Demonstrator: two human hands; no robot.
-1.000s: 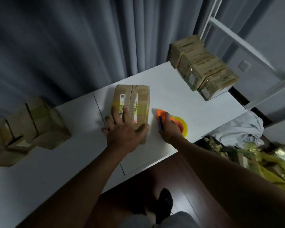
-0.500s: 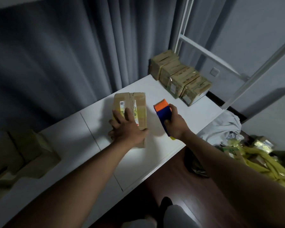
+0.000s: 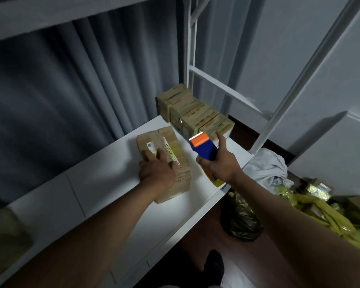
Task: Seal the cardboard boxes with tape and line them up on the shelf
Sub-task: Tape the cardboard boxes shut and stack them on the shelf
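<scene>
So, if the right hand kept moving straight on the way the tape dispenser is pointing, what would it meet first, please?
Most likely the row of taped boxes at the shelf's far end. The right hand holds the tape dispenser with its orange head aimed at the nearest box there; the gap looks small, though depth is unclear.

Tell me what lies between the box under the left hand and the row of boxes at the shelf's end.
Head view: only bare white shelf separates the box from the row of boxes.
</scene>
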